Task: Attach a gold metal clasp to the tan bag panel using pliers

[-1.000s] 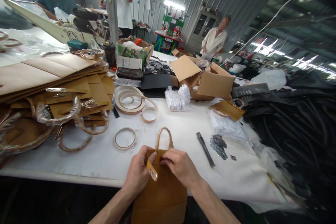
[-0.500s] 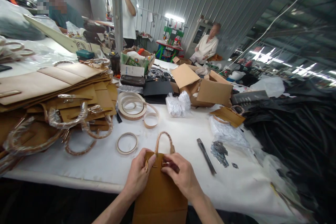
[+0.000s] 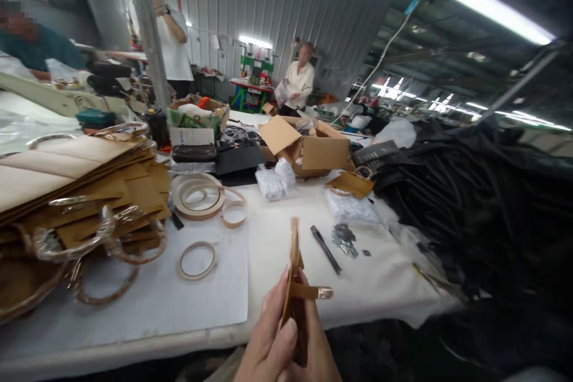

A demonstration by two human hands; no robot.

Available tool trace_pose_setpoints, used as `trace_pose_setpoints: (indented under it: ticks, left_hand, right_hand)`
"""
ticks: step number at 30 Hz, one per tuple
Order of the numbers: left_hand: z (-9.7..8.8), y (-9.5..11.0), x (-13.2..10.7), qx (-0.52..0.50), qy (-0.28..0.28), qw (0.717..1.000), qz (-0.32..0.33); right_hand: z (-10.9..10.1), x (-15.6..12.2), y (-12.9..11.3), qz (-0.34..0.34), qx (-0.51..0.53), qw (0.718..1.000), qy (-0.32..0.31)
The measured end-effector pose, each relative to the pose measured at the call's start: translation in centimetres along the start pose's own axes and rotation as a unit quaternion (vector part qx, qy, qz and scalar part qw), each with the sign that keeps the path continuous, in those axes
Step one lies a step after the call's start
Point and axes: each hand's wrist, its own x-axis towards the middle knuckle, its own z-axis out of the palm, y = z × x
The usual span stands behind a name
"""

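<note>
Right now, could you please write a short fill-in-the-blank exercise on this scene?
From the brown panel between the left hand and right hand, a shiny-tipped brown strap points ____.
The long dark tool lies ____ of the small grey plates.
The flaps of the brown cardboard box are ____.
Missing: right; left; open.

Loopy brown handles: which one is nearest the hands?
The handle rising edge-on from the brown piece gripped by the left hand and right hand; the other handles lie farther away.

Stacked tan panels, tape rolls and a green machine show a workshop.
</note>
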Motion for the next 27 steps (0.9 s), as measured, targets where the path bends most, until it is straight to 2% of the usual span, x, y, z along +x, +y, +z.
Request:
trace_pose_setpoints:
  ticks: [3, 5, 7, 9, 12, 13, 14, 16, 18, 19, 21, 24, 25, 27]
  left_hand:
    - [2.1, -1.0, -0.8, 0.077, -0.065, 0.994, 0.046]
    - [3.3, -1.2, -1.0, 0.102, -0.103, 0.986, 0.082]
    - [3.9, -0.9, -0.9, 0.117, -0.113, 0.98, 0.119]
    - [3.4, -0.2, -0.3, 0.135, -0.063, 0.981, 0.124]
    - [0.8, 1.5, 1.7, 0.138, 0.077, 0.985, 0.069]
    - [-0.3, 2.2, 2.4, 0.117, 0.099, 0.987, 0.04]
    - [-1.3, 3.0, 3.0, 0.081, 0.091, 0.993, 0.006]
    - [-2.9, 4.7, 3.5, -0.026, 0.006, 0.997, -0.076]
    - [-3.7, 5.9, 3.2, -0.133, -0.087, 0.974, -0.159]
    - [-3.9, 6.2, 2.9, -0.175, -0.107, 0.96, -0.193]
    - [-4.0, 6.1, 2.2, -0.228, -0.09, 0.939, -0.24]
    - [-4.5, 4.3, 1.6, -0.262, -0.029, 0.925, -0.275]
    - [-4.8, 3.5, 1.5, -0.265, -0.01, 0.923, -0.279]
    - [-5.5, 1.8, 1.7, -0.266, 0.025, 0.922, -0.282]
  right_hand:
    - [-2.3, -1.4, -1.7, 0.029, 0.048, 0.998, 0.035]
    - [-3.9, -2.6, -1.9, 0.052, 0.081, 0.993, 0.068]
    - [-5.7, -3.8, -1.6, 0.082, 0.136, 0.982, 0.103]
    - [-7.8, -4.5, -0.7, 0.107, 0.176, 0.97, 0.128]
    - [-10.9, -3.5, 1.0, 0.128, 0.194, 0.965, 0.119]
    - [-11.6, -2.7, 1.5, 0.134, 0.202, 0.964, 0.108]
    - [-11.9, -1.8, 2.0, 0.14, 0.211, 0.963, 0.095]
    - [-11.5, 0.2, 2.7, 0.146, 0.228, 0.96, 0.073]
    - [-9.9, 1.7, 2.9, 0.145, 0.241, 0.958, 0.06]
    - [-8.8, 2.1, 2.8, 0.151, 0.261, 0.952, 0.06]
    - [-6.5, 2.4, 2.3, 0.178, 0.336, 0.922, 0.072]
    - [-3.7, 2.3, 1.5, 0.247, 0.453, 0.852, 0.088]
    - [-3.1, 2.2, 1.5, 0.266, 0.468, 0.839, 0.084]
    - [-2.3, 2.2, 1.7, 0.295, 0.465, 0.832, 0.069]
